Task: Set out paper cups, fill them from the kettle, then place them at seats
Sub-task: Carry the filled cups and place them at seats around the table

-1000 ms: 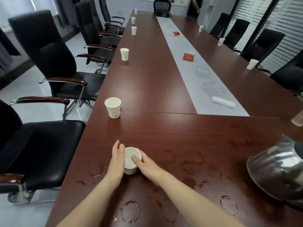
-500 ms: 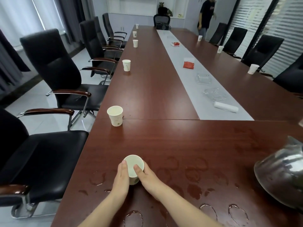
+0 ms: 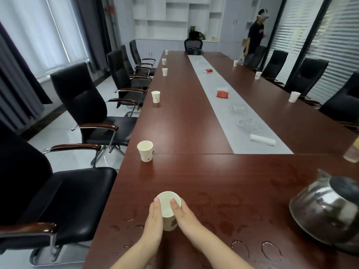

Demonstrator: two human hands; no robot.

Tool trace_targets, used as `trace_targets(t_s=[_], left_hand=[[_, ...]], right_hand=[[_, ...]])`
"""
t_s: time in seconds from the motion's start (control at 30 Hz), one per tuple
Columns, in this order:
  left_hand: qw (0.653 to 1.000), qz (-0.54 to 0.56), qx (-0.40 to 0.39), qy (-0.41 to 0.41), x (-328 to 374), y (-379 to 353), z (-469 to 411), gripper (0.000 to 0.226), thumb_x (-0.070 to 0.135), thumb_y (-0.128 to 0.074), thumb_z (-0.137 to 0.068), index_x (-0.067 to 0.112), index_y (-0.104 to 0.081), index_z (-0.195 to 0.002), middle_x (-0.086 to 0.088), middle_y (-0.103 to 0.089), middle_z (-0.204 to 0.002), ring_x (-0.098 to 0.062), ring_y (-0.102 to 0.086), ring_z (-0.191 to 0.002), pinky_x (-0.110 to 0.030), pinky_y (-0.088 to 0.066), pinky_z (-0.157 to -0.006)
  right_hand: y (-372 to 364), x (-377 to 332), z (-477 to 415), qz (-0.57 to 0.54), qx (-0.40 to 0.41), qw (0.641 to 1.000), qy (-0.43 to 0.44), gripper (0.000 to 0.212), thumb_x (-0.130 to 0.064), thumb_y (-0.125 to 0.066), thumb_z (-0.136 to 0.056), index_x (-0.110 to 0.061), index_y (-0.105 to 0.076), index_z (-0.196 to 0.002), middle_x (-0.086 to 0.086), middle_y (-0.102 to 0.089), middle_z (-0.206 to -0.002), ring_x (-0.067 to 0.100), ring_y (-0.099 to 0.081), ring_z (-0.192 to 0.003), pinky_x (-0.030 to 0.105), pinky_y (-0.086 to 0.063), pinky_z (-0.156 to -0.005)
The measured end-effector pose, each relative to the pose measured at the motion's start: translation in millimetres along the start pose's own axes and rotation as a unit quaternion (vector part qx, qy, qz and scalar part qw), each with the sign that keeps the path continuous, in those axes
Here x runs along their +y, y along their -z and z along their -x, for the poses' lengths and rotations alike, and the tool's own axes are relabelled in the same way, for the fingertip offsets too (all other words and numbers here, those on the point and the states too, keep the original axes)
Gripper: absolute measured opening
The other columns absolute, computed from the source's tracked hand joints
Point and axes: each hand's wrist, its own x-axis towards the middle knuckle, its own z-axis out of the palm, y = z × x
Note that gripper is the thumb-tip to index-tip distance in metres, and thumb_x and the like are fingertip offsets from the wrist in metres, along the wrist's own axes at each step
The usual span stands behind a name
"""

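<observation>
Left hand, right hand clasp tapered white paper cup, thumbs on rim; glossy wet table.

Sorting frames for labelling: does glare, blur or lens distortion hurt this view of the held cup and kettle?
Head view, centre: the paper cup held between left hand and right hand is sharp. Head view, right: the kettle mirrors the room in bright patches. Head view, overall: window light sheens the table, and wide-angle bending bows the chairs near the edges.

No readable text, paper cup print — too small to read
</observation>
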Motion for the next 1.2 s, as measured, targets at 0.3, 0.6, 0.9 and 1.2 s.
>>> trace_targets(t_s=[0.3,0.6,0.9,1.2], left_hand=[[0.998,0.047,0.038,0.014,20,0,50,0.052,0.069,-0.032,-0.087,0.031,-0.06,-0.111,-0.005,-0.067,-0.113,-0.025,-0.063,-0.105,-0.052,-0.048,-0.097],[0.992,0.051,0.114,0.017,24,22,121,0.059,0.079,-0.03,-0.073,0.038,-0.057,-0.105,-0.003,-0.064,-0.113,-0.028,-0.06,-0.108,-0.051,-0.047,-0.097],[0.974,0.098,0.205,0.003,23,76,181,0.038,0.057,-0.03,-0.095,0.03,-0.056,-0.1,-0.007,-0.063,-0.11,-0.028,-0.06,-0.105,-0.052,-0.046,-0.097],[0.955,0.131,0.267,-0.021,36,192,208,0.039,0.056,-0.029,-0.097,0.027,-0.052,-0.111,-0.001,-0.06,-0.1,-0.02,-0.059,-0.093,-0.047,-0.05,-0.094]], right_hand=[[-4,-20,37,-0.007,0.003,1.0,0.025,0.015,-0.044,-0.038,-0.099,-0.038,-0.049,-0.107,-0.011,-0.061,-0.114,0.008,-0.055,-0.11,0.023,-0.042,-0.094],[-24,-32,95,-0.004,-0.078,0.996,0.039,0.018,-0.04,-0.039,-0.1,-0.032,-0.048,-0.113,-0.013,-0.06,-0.106,0.0,-0.056,-0.094,0.008,-0.043,-0.066],[-84,-42,130,0.051,-0.156,0.985,0.054,0.031,-0.045,-0.039,-0.099,-0.026,-0.05,-0.122,-0.006,-0.06,-0.119,0.011,-0.055,-0.111,0.02,-0.045,-0.083],[-205,-74,136,0.08,-0.235,0.966,0.068,0.038,-0.044,-0.038,-0.099,-0.022,-0.045,-0.129,-0.004,-0.057,-0.118,0.013,-0.054,-0.11,0.027,-0.045,-0.091]])
